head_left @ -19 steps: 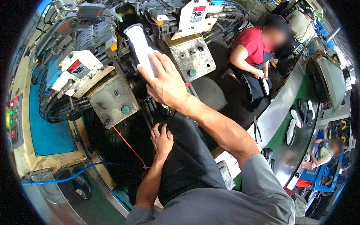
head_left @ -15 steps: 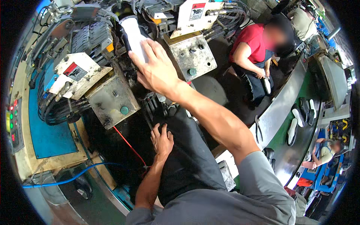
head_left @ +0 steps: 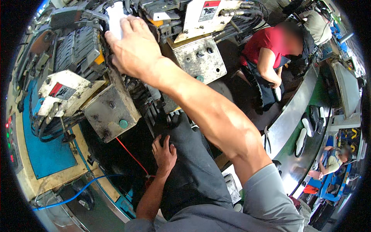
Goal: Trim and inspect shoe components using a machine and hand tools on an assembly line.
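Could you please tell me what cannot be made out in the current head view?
- Near end of the white piece: hidden by the right hand.
- Right palm and its contact: hidden by the back of that hand.
- Left palm: hidden by the back of the left hand, over the dark trousers.
- Print on the warning label: too small.
- Control panel: partly lost in the lens's dark rim.
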A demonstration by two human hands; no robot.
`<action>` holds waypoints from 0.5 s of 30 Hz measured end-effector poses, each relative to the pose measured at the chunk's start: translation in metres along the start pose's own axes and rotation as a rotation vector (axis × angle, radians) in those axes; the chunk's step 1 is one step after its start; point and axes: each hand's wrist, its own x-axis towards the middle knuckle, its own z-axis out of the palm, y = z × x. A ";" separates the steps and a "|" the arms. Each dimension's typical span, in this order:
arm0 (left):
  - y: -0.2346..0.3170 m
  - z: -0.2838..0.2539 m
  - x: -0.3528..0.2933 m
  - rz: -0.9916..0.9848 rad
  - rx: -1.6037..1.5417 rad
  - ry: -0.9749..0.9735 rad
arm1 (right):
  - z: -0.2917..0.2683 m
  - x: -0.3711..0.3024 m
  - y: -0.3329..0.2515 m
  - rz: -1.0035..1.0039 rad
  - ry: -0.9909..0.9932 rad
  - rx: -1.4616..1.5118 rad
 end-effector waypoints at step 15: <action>-0.023 0.028 -0.002 0.152 -0.076 0.079 | -0.055 -0.119 -0.025 0.141 0.129 0.430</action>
